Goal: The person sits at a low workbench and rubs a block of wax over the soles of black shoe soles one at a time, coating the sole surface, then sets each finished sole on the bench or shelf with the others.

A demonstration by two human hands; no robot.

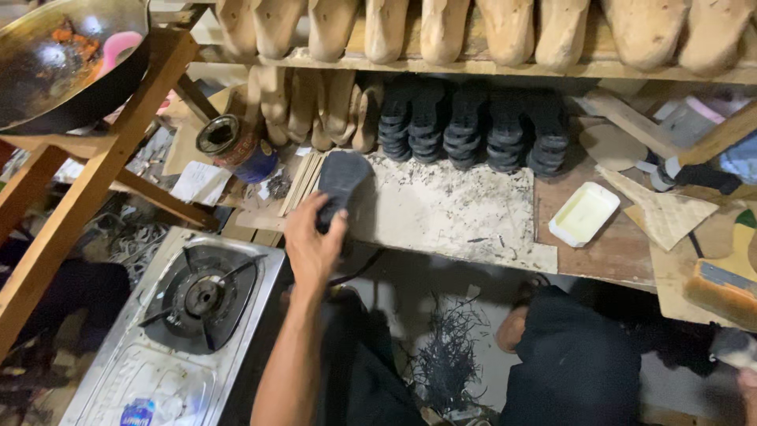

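1. The left hand [311, 241] reaches out to the far edge of the work board [457, 213] and grips a black sole [341, 183], fingers wrapped over its near end.
2. The sole lies flat on the left end of the board, its toe pointing away from the person.
3. The right hand [749, 383] shows only at the near right corner, blurred and cut off by the frame; whether it is spread or closed I cannot tell.
4. Just beyond the sole stand stacks of black soles [473, 126], upright in a row on the bench; tan soles [315, 110] lean to their left.
5. A tin can [233, 146] stands left of the sole, near it.
6. A white tray [583, 213] lies right of the board.
7. A gas stove [201, 296] sits near left, below the bench.
8. Wooden lasts [505, 28] line the far shelf.
9. Black trimmings [449, 355] lie on the floor between the knees.
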